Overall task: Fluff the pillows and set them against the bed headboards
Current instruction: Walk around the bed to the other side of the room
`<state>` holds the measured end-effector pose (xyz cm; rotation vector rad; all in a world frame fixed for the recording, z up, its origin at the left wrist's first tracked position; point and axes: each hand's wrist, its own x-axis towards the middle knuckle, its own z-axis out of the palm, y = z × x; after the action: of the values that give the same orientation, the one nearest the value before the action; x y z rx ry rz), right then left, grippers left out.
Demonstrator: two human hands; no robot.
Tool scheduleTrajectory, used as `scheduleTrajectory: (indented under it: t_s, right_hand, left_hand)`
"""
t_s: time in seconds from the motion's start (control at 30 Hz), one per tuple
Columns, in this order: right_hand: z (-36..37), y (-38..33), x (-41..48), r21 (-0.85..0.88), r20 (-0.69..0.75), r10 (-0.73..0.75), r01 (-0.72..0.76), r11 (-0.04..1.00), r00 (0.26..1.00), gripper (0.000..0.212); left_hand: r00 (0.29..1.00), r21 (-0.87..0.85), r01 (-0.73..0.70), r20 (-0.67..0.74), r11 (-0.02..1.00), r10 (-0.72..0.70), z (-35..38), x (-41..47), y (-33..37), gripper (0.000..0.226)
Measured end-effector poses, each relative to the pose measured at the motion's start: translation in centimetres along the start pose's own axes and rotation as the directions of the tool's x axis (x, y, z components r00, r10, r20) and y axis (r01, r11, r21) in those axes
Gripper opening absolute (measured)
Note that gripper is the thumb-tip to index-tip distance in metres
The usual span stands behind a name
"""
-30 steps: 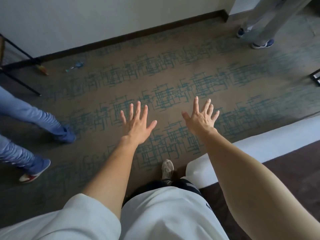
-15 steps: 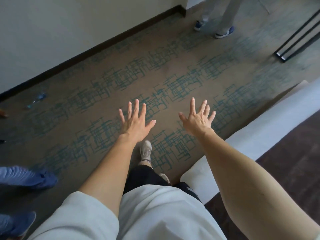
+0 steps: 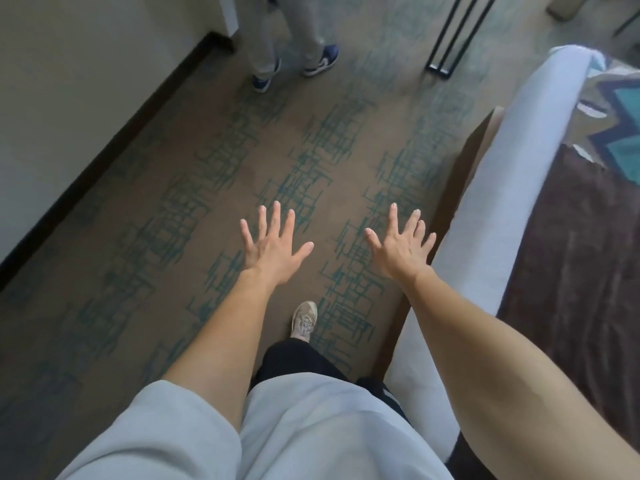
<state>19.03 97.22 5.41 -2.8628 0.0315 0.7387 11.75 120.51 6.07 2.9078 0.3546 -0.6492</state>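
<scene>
Both my arms stretch forward over the patterned carpet. My left hand (image 3: 272,245) has its fingers spread wide and holds nothing. My right hand (image 3: 401,245) is spread the same way, empty, just left of the bed's edge. The bed (image 3: 491,216) runs along the right with a white sheet side and a dark brown cover (image 3: 571,258) on top. No pillow and no headboard are in view.
A person in grey trousers and blue shoes (image 3: 294,67) stands ahead in the aisle. A black metal frame (image 3: 450,39) stands beyond the bed's corner. A white wall with a dark baseboard (image 3: 104,147) bounds the left. A patterned teal cloth (image 3: 620,133) lies on the bed.
The view has swung right along the aisle beside the bed. The person in blue jeans has left the frame; the standing person is now straight ahead. Both hands stay spread and empty.
</scene>
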Motion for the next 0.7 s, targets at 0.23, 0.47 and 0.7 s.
scheduleTrajectory:
  t_s: [0.23, 0.47, 0.7]
  right_hand:
    - [-2.5, -1.5, 2.6, 0.116, -0.032, 0.132, -0.128, 0.985, 0.991, 0.08]
    - [-3.9, 1.5, 4.2, 0.141, -0.045, 0.262, -0.253, 0.957, 0.964, 0.08]
    - [-6.0, 5.0, 7.9, 0.165, -0.056, 0.329, -0.316, 0.934, 0.943, 0.08]
  left_hand:
    - [0.985, 0.061, -0.172, 0.028, 0.983, 0.171, -3.9, 7.6, 1.7, 0.083]
    - [0.951, 0.114, -0.306, 0.077, 0.945, 0.298, -5.2, 11.7, 5.3, 0.082]
    - [0.924, 0.15, -0.383, 0.079, 0.912, 0.375, -6.6, 16.1, 11.2, 0.081]
